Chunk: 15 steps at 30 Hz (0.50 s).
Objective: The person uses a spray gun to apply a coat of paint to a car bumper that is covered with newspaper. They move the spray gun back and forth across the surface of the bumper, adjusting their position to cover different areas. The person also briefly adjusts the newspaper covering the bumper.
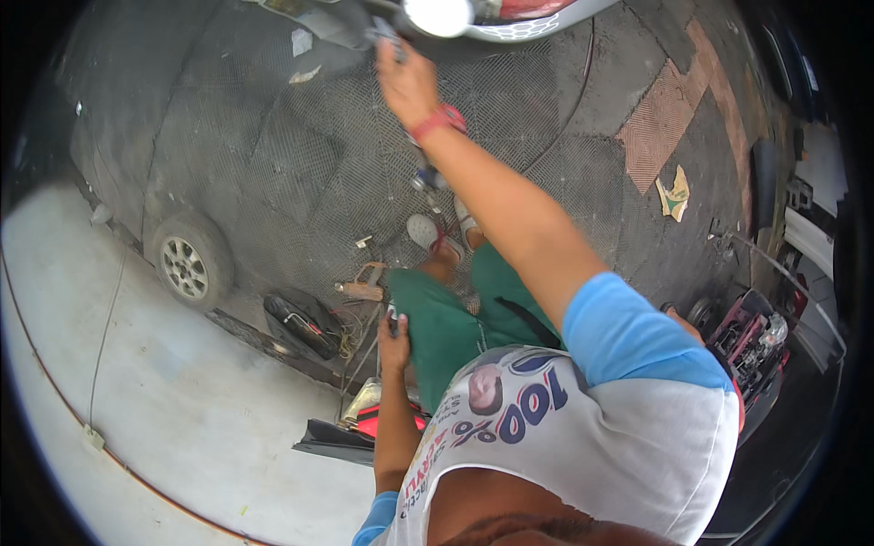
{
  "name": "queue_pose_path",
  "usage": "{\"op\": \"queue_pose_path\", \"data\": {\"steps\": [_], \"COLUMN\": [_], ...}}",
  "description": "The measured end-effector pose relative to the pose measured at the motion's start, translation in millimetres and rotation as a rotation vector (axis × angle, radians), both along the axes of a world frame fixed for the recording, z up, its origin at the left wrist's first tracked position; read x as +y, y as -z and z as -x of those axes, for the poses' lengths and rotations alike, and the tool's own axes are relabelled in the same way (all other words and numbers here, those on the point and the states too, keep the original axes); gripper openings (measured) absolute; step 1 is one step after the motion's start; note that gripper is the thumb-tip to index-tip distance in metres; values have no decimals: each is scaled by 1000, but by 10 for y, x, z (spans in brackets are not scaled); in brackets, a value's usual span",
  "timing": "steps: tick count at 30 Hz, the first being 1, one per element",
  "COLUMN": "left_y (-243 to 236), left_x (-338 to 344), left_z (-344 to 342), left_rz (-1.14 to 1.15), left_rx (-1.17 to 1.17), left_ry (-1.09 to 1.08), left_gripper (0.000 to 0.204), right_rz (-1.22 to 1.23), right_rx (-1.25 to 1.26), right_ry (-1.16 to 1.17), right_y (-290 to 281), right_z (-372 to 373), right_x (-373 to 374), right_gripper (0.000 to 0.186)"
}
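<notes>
My right arm reaches forward and up across the view. My right hand (pixel 407 86) is closed round a silvery metal tool that looks like a spray gun (pixel 388 35), partly hidden by my fingers. Just right of it shows a bright white round shape (pixel 438 15), in front of a glossy car body part (pixel 523 29) with a red area and a white honeycomb pattern. Below my right wrist hangs a silver and blue fitting (pixel 426 178). My left hand (pixel 393 348) is low beside my left thigh, fingers curled round something small and pale that I cannot make out.
A wheel (pixel 189 258) leans by the pale wall at left. A black bag-like thing (pixel 302 325) and a brown wooden piece (pixel 362 284) lie near my feet. A dark hose (pixel 583 86) crosses the matted floor. Torn cardboard (pixel 674 194) and machine parts (pixel 751 341) are at right.
</notes>
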<state>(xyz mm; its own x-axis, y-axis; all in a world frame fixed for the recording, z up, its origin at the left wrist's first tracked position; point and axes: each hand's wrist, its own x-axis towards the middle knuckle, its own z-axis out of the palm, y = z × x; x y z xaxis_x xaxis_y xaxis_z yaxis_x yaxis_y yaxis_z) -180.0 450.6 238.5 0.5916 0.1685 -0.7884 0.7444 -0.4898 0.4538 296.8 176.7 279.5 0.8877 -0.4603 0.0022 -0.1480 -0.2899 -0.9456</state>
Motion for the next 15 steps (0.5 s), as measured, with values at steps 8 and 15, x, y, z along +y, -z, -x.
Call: {"op": "queue_pose_path", "data": {"steps": [8,15], "left_y": [-784,232], "left_x": [689,1517], "left_z": [-1841,-2671], "left_rz": [-246,-413], "left_rx": [-151,321], "left_ry": [24,1035], "left_gripper": [87,127], "right_rz": [-98,-48], "right_rx": [132,135], "right_ry": [581,739], "right_y": [-263,263], "right_z": [1342,977], "right_x": [-1303,-476], "right_gripper": [47,49]}}
